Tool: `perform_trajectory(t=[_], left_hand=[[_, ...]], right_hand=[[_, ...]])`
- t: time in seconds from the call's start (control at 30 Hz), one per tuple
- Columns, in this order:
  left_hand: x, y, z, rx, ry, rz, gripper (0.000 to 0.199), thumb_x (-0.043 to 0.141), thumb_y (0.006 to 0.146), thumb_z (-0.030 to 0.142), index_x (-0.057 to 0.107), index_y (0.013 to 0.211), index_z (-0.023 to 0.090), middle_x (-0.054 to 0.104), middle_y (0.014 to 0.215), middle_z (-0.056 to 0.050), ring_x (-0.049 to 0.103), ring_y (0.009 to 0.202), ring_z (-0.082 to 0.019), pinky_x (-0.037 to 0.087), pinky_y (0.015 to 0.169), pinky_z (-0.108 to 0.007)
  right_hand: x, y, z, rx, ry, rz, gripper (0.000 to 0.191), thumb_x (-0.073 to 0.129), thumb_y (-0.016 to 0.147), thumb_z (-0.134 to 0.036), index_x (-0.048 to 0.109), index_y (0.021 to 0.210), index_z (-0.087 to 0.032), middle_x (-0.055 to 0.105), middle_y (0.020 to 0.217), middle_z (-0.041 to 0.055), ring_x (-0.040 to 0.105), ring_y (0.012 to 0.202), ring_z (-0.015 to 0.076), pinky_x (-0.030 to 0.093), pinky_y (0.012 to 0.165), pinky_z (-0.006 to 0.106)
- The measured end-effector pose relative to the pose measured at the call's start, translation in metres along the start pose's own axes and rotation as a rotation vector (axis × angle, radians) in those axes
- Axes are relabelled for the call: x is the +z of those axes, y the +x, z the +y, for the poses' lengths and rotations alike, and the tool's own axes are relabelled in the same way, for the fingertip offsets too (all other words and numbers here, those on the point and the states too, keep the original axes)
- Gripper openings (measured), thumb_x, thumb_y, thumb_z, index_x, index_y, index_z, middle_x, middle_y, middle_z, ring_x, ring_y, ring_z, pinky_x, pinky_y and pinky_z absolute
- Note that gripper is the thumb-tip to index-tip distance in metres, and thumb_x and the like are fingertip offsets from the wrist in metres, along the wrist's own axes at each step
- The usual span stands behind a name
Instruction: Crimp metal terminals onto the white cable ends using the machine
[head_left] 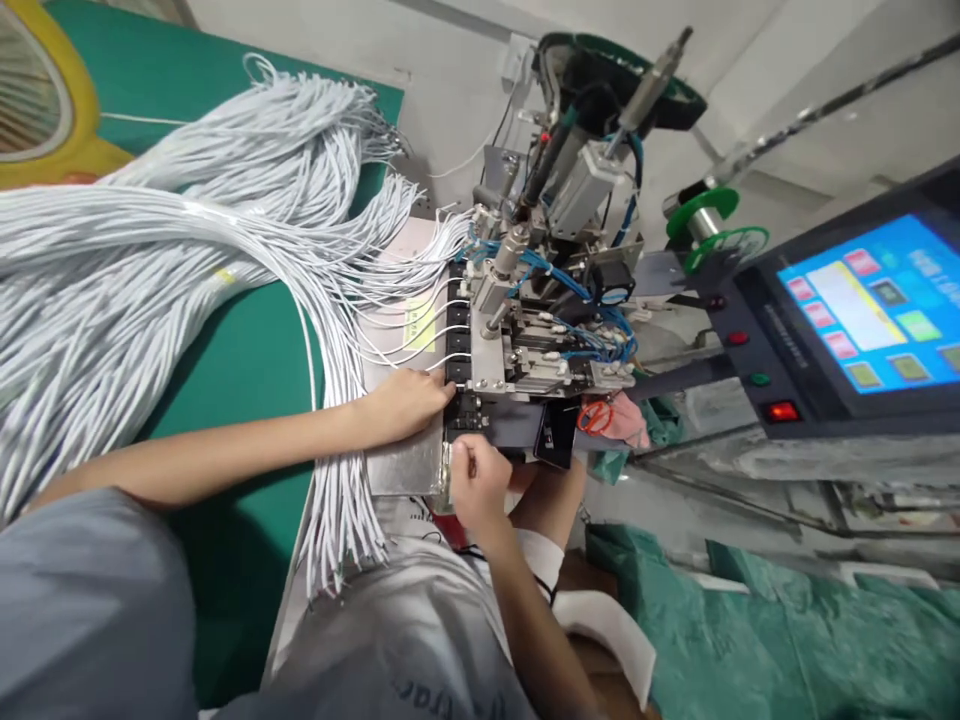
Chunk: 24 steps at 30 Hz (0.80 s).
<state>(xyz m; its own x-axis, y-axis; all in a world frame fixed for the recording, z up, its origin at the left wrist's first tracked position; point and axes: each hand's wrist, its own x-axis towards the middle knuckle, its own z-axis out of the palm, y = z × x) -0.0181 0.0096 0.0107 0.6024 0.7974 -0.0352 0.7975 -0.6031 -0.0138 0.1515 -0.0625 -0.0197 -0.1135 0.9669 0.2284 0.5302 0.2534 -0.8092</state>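
My left hand [409, 403] rests on the metal plate [401, 465], its fingers bent together at the black fixture strip [459, 372] on the machine's front edge; what they pinch is too small to make out. Closer to my body, my right hand [478, 478] is curled closed just below the end of that strip, and anything inside it is hidden. White cables [341, 350] run from a thick bundle to the machine [495, 290], where several separate ends enter the black strip. Others hang over the plate's left side beside my left forearm.
A control panel with a lit touchscreen [885, 310] stands at the right. A large cable pile [262, 150] covers much of the green table [240, 400]. A yellow-rimmed fan [82, 130] is at the upper left. A dark phone-like object [555, 433] lies beside the machine.
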Motion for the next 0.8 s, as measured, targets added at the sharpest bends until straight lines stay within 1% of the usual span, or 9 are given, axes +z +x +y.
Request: perform_trajectory(t=[0.03, 0.13, 0.27, 0.37, 0.43, 0.53, 0.63, 0.73, 0.8], left_hand=[[0.002, 0.0, -0.001, 0.003, -0.015, 0.009, 0.026, 0.042, 0.08, 0.009, 0.059, 0.1, 0.01, 0.059, 0.077, -0.011, 0.058, 0.055, -0.019, 0.039, 0.046, -0.029], [0.007, 0.002, -0.004, 0.016, -0.077, 0.033, 0.027, 0.046, 0.076, 0.01, 0.06, 0.099, 0.012, 0.061, 0.076, -0.01, 0.06, 0.057, -0.021, 0.04, 0.048, -0.03], [0.005, 0.005, -0.015, 0.005, -0.222, 0.048, 0.021, 0.046, 0.075, 0.012, 0.064, 0.086, 0.014, 0.063, 0.074, -0.008, 0.059, 0.059, -0.018, 0.041, 0.053, -0.029], [-0.003, 0.01, -0.045, -0.128, -0.332, 0.119, 0.024, 0.042, 0.081, 0.019, 0.065, 0.081, 0.015, 0.064, 0.078, -0.008, 0.06, 0.07, -0.018, 0.044, 0.064, -0.03], [-0.009, 0.02, -0.078, -0.325, -0.349, 0.233, 0.027, 0.041, 0.083, 0.022, 0.067, 0.088, 0.013, 0.064, 0.09, -0.011, 0.059, 0.083, -0.02, 0.044, 0.076, -0.032], [-0.019, 0.05, -0.134, -0.44, -0.304, 0.271, 0.039, 0.036, 0.088, 0.027, 0.06, 0.111, 0.006, 0.057, 0.109, -0.017, 0.051, 0.107, -0.026, 0.038, 0.093, -0.037], [-0.024, 0.097, -0.176, -0.472, -0.328, 0.229, 0.047, 0.038, 0.09, 0.033, 0.051, 0.123, 0.003, 0.052, 0.121, -0.018, 0.047, 0.114, -0.026, 0.034, 0.098, -0.034], [-0.022, 0.14, -0.198, -0.48, -0.4, 0.129, 0.055, 0.051, 0.083, 0.046, 0.053, 0.12, 0.005, 0.057, 0.116, -0.016, 0.052, 0.108, -0.024, 0.039, 0.093, -0.029], [-0.017, 0.158, -0.205, -0.49, -0.428, 0.089, 0.068, 0.06, 0.072, 0.056, 0.054, 0.117, 0.005, 0.056, 0.117, -0.018, 0.053, 0.106, -0.027, 0.041, 0.091, -0.03]], right_hand=[[0.004, -0.001, -0.003, -0.009, -0.051, -0.019, 0.021, 0.043, 0.086, -0.026, 0.053, 0.068, -0.019, 0.043, 0.052, -0.0038, 0.038, 0.048, 0.0106, 0.029, 0.052, 0.025], [0.01, 0.002, -0.007, 0.006, -0.145, 0.019, 0.023, 0.042, 0.087, -0.025, 0.052, 0.067, -0.019, 0.036, 0.049, -0.0053, 0.033, 0.044, 0.0101, 0.026, 0.049, 0.025], [0.011, 0.004, -0.003, -0.016, -0.197, 0.041, 0.024, 0.042, 0.086, -0.025, 0.051, 0.065, -0.019, 0.03, 0.048, -0.0067, 0.028, 0.042, 0.0099, 0.023, 0.047, 0.025], [0.012, 0.003, 0.0, -0.042, -0.2, 0.091, 0.024, 0.042, 0.086, -0.025, 0.05, 0.064, -0.019, 0.028, 0.048, -0.0069, 0.027, 0.042, 0.0098, 0.023, 0.046, 0.025], [0.014, 0.002, 0.001, -0.076, -0.199, 0.132, 0.024, 0.043, 0.086, -0.024, 0.05, 0.063, -0.019, 0.029, 0.048, -0.0066, 0.026, 0.042, 0.0097, 0.023, 0.046, 0.025], [0.018, 0.005, -0.001, -0.108, -0.223, 0.199, 0.023, 0.044, 0.084, -0.022, 0.052, 0.063, -0.019, 0.029, 0.048, -0.0065, 0.026, 0.042, 0.0095, 0.023, 0.046, 0.024], [0.019, 0.007, -0.003, -0.103, -0.263, 0.257, 0.024, 0.045, 0.084, -0.024, 0.052, 0.062, -0.019, 0.027, 0.046, -0.0071, 0.026, 0.041, 0.0095, 0.023, 0.044, 0.024], [0.019, 0.007, -0.006, -0.095, -0.305, 0.271, 0.026, 0.044, 0.086, -0.026, 0.053, 0.062, -0.018, 0.026, 0.044, -0.0077, 0.026, 0.038, 0.0094, 0.024, 0.042, 0.023], [0.019, 0.006, -0.006, -0.084, -0.335, 0.281, 0.027, 0.043, 0.086, -0.026, 0.054, 0.063, -0.018, 0.026, 0.043, -0.008, 0.026, 0.036, 0.0095, 0.024, 0.041, 0.023]])
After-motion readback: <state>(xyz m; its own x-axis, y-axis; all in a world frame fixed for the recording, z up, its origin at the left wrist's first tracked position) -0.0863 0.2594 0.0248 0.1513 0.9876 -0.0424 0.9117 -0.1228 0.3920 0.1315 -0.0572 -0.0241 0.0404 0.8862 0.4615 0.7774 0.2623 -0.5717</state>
